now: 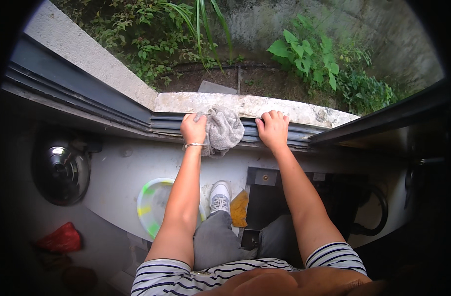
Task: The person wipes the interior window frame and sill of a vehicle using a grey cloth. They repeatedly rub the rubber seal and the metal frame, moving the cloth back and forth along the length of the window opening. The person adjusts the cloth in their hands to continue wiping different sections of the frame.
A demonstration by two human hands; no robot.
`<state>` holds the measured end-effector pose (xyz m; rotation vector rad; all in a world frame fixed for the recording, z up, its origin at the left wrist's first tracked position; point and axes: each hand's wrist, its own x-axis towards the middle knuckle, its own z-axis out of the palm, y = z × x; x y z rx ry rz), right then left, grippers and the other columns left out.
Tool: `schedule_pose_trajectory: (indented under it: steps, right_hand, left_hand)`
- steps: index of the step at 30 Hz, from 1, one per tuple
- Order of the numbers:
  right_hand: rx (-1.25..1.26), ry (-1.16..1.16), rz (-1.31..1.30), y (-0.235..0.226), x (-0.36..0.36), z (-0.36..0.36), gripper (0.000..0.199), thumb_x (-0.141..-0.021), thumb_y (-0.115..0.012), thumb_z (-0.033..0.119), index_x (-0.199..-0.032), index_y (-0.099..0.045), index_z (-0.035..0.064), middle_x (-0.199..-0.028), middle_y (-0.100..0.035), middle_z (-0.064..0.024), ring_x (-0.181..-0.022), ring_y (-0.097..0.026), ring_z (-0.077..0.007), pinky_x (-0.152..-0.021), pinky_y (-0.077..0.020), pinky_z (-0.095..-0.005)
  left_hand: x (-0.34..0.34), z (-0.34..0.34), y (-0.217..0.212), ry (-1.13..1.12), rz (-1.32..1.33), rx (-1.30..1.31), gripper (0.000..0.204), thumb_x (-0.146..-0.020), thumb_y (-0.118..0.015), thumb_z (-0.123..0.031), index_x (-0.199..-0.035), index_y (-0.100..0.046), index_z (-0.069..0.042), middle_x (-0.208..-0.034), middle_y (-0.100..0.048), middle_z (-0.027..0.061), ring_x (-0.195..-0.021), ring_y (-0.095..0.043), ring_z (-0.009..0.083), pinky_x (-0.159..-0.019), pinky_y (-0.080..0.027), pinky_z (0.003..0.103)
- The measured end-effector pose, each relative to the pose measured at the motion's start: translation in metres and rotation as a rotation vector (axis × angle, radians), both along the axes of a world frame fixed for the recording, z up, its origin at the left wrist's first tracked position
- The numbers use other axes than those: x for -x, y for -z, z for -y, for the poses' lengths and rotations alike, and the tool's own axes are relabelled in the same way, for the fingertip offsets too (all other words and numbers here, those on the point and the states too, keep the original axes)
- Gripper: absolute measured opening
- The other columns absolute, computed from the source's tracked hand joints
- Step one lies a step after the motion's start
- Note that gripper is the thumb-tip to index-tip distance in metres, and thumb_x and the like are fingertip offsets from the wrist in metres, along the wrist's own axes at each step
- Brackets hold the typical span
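Item: grey cloth (224,129), bunched on window track (161,121), mid-sill. I judge it soft, light, limp; best pinched at bunched top. My left hand (193,129) clenched on its edge; right hand (273,129) curled over track, empty.

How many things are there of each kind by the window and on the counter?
Hands: 2, left hand and right hand
Grey cloth: 1
Bracelet: 1
Metal pot lid: 1
Round plate: 1
White shoe: 1
Red bag: 1
Total: 8
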<state>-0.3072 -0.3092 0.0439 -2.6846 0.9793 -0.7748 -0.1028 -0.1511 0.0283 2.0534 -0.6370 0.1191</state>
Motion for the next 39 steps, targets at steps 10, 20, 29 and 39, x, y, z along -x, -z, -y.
schedule_pose_trajectory:
  steps: [10, 20, 29, 39]
  right_hand:
    - [-0.129, -0.063, 0.164, 0.004, -0.002, -0.007, 0.029, -0.083, -0.060, 0.032, -0.097, -0.064, 0.0077, -0.096, -0.059, -0.0086, -0.098, -0.053, -0.0282, -0.089, -0.0363, -0.0442]
    - [-1.138, -0.347, 0.822, -0.043, 0.091, 0.000, 0.042, -0.083, -0.060, 0.011, -0.122, -0.049, 0.0005, -0.118, -0.051, -0.0101, -0.108, -0.049, -0.0186, -0.094, -0.0398, -0.0318]
    - [-0.858, -0.329, 0.616, -0.105, 0.159, -0.063, 0.043, -0.064, -0.062, -0.005, -0.106, -0.058, 0.0012, -0.086, -0.048, -0.0036, -0.078, -0.046, -0.0129, -0.075, -0.0368, -0.0242]
    - [-2.121, -0.089, 0.621, -0.024, 0.093, -0.103, 0.073, -0.090, -0.056, 0.014, -0.149, -0.013, 0.0133, -0.115, -0.060, -0.0148, -0.093, -0.064, -0.0224, -0.082, -0.0525, -0.0372]
  left_hand:
    - [0.057, 0.086, -0.086, 0.417, -1.291, 1.001, 0.023, -0.086, -0.066, -0.023, -0.101, -0.061, -0.007, -0.090, -0.066, 0.0082, -0.080, -0.064, 0.0241, -0.073, -0.053, 0.039]
    - [0.147, 0.053, -0.135, 0.991, -1.793, 0.830, 0.043, -0.087, -0.055, -0.014, -0.129, -0.044, -0.008, -0.118, -0.057, 0.0077, -0.108, -0.057, 0.0223, -0.093, -0.047, 0.043]
    - [0.119, -0.052, -0.087, 0.937, -1.844, 0.844, 0.022, -0.055, -0.049, -0.006, -0.076, -0.041, -0.008, -0.088, -0.048, 0.0078, -0.087, -0.048, 0.0235, -0.083, -0.040, 0.035]
    - [0.124, -0.066, -0.094, 0.921, -2.036, 0.893, 0.025, -0.068, -0.052, -0.026, -0.076, -0.039, -0.007, -0.081, -0.052, 0.0152, -0.075, -0.049, 0.0256, -0.066, -0.042, 0.036]
